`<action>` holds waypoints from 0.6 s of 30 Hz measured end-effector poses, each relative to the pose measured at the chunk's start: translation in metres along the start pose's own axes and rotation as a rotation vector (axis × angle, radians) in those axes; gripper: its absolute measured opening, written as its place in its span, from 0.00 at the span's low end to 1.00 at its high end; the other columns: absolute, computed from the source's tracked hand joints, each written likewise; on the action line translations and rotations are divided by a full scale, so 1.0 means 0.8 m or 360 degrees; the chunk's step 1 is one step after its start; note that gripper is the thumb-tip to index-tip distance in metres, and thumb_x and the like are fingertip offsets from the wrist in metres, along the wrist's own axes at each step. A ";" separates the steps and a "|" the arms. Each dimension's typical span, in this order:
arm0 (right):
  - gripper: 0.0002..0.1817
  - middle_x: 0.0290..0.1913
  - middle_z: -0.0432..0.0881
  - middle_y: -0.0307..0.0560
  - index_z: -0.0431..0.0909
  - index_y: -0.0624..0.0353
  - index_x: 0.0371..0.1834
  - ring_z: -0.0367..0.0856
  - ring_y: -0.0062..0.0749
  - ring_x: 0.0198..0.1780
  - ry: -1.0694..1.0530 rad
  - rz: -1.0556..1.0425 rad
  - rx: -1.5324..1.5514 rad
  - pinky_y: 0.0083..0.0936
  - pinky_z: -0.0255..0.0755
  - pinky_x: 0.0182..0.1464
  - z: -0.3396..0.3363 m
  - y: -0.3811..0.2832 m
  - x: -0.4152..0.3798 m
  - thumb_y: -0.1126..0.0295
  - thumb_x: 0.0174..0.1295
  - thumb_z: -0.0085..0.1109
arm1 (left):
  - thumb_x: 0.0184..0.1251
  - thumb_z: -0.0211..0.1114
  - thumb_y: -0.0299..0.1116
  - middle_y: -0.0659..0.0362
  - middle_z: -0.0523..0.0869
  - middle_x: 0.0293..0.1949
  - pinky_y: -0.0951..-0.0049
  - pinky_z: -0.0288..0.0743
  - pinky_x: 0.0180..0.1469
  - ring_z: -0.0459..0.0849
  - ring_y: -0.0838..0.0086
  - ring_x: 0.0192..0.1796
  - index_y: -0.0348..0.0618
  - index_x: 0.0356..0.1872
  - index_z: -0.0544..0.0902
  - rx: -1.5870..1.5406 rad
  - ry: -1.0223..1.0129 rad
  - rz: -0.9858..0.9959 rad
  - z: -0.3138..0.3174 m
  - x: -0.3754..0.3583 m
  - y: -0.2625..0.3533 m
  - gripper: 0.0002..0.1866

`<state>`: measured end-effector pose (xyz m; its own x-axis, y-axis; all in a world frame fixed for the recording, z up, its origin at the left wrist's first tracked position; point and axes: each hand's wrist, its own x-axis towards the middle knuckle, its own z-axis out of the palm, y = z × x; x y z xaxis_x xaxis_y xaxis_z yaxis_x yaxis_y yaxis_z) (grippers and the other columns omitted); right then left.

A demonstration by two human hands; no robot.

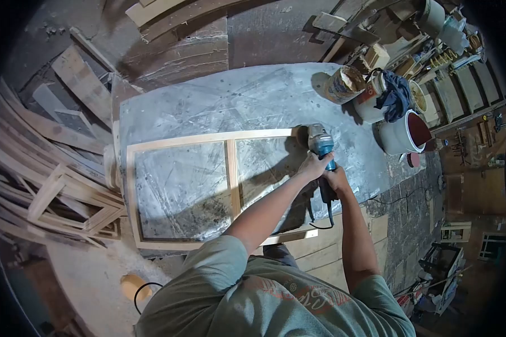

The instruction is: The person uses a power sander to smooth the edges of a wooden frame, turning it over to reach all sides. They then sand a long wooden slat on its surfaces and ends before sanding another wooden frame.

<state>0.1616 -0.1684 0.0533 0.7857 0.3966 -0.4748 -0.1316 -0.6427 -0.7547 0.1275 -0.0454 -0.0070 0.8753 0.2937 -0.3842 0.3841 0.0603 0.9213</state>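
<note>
A wooden frame (177, 139) with a middle crossbar lies on the grey worktable (208, 101). At its far right corner is a blue and silver angle grinder (322, 144), its disc side against or close over the wood. My left hand (315, 167) is wrapped round the front of the grinder's body. Just behind it, my right hand (337, 180) grips the rear of the tool, where a black cord hangs down. The frame's right end is partly hidden by my hands, the grinder and their shadow.
Curved wooden pieces and frames (56, 191) are piled at the left. Several buckets, one white (396, 137) and one stained (343, 85), stand at the table's right edge. A dark cloth (395, 92) hangs over another. Planks (185, 53) lie beyond the table.
</note>
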 end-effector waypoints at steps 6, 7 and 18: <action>0.29 0.35 0.86 0.50 0.82 0.68 0.45 0.84 0.31 0.34 -0.0112 -0.0111 -0.0119 0.30 0.78 0.39 0.047 -0.028 0.003 0.54 0.46 0.73 | 0.55 0.57 0.79 0.29 0.76 0.61 0.56 0.70 0.66 0.77 0.43 0.65 0.23 0.65 0.68 -0.0111 0.0174 0.0026 -0.060 -0.026 -0.007 0.59; 0.30 0.36 0.86 0.50 0.82 0.68 0.45 0.84 0.31 0.35 -0.0141 -0.0154 -0.0181 0.31 0.78 0.39 0.064 -0.041 0.006 0.54 0.46 0.73 | 0.56 0.58 0.76 0.33 0.79 0.59 0.58 0.70 0.65 0.78 0.47 0.64 0.27 0.63 0.71 -0.0155 0.0236 0.0046 -0.078 -0.033 -0.009 0.54; 0.32 0.39 0.87 0.51 0.81 0.65 0.50 0.85 0.34 0.40 -0.0695 -0.0471 -0.0690 0.33 0.78 0.47 0.173 -0.108 0.006 0.57 0.43 0.75 | 0.59 0.62 0.72 0.40 0.81 0.59 0.61 0.71 0.64 0.80 0.52 0.62 0.31 0.68 0.67 -0.0703 0.0729 -0.0158 -0.178 -0.129 -0.049 0.52</action>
<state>0.0926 -0.0203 0.0532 0.4234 0.7659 -0.4840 0.3769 -0.6347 -0.6746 -0.0199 0.0577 0.0053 0.5904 0.6382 -0.4942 0.2140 0.4666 0.8582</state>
